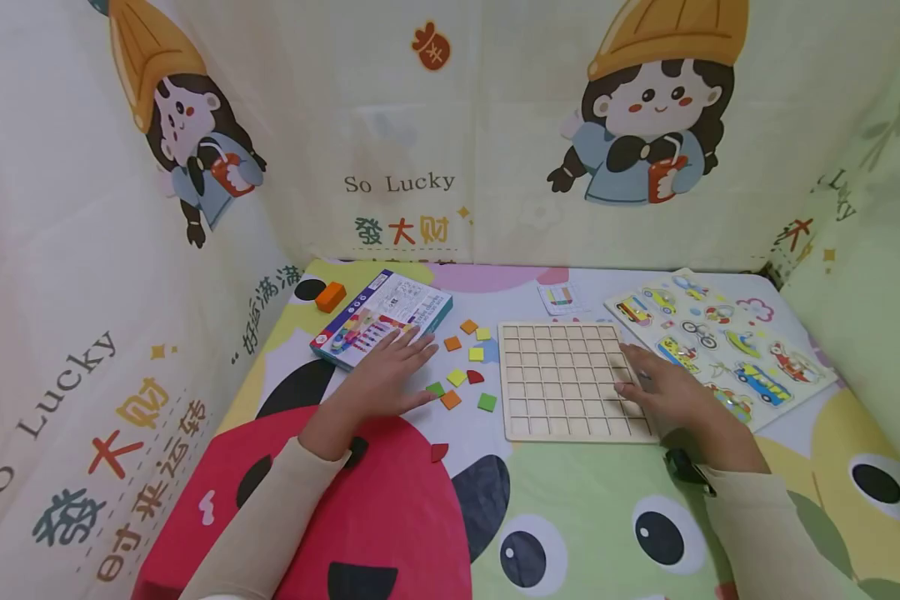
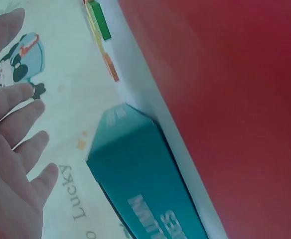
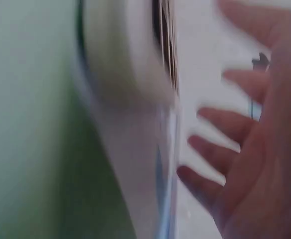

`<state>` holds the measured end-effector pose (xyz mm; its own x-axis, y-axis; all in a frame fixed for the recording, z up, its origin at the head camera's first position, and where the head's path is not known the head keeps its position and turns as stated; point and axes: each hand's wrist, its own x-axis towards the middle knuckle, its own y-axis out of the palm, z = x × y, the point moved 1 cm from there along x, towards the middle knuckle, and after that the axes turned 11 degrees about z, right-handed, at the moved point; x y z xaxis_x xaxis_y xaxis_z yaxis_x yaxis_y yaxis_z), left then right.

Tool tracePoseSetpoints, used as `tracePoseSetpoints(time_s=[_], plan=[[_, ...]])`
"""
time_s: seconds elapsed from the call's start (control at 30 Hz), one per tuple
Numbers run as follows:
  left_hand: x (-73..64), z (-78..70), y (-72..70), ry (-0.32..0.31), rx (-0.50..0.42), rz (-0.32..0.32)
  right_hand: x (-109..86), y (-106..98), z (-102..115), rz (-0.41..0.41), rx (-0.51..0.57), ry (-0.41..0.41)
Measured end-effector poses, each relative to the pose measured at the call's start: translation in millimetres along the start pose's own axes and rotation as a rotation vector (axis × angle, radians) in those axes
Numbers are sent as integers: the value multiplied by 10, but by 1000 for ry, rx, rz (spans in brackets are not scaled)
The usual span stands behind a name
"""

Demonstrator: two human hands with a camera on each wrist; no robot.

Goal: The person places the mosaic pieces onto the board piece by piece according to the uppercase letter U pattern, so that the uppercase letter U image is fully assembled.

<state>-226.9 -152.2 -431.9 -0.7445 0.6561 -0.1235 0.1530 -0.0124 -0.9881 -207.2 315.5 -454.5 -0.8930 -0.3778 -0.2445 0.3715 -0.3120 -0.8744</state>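
Note:
My left hand (image 1: 382,375) is spread near the front edge of a flat puzzle box (image 1: 401,304), its fingers overlapping the box in the head view. The left wrist view shows the box's teal side (image 2: 140,169) beside loosely extended fingers (image 2: 16,104). Over the right edge of a wooden grid board (image 1: 562,383) is my right hand (image 1: 671,392), fingers apart and holding nothing. In the right wrist view its fingers (image 3: 225,124) are extended beside the blurred board edge (image 3: 170,50). Between box and board lie several small coloured pieces, among them a green square (image 1: 487,402) and a red quarter-round (image 1: 475,377).
A picture board with vehicles (image 1: 720,333) lies at the right, partly behind my right hand. An orange block (image 1: 331,297) sits at the back left, and a small printed card (image 1: 561,298) behind the grid board. Another red piece (image 1: 439,452) lies nearer me. Printed cloth walls (image 1: 510,150) enclose the table.

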Motion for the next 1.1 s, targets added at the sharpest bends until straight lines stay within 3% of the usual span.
tracePoseSetpoints(time_s=[0.2,0.4,0.6,0.73,0.9,1.1], plan=[[102,-107,22,55,-13,8,20,76,6,-32,11,-48],[238,-207,55,96,8,10,-14,140,-75,-41,40,-24],[446,-237,24,50,-20,34,-1,189,-127,-39,62,-71],[553,-255,30,-7,-58,103,17,211,-147,-26,50,-74],[632,-276,88,-70,-65,190,52,245,-185,-48,48,-93],[663,-273,115,-80,-40,207,58,274,-219,-76,55,-105]])
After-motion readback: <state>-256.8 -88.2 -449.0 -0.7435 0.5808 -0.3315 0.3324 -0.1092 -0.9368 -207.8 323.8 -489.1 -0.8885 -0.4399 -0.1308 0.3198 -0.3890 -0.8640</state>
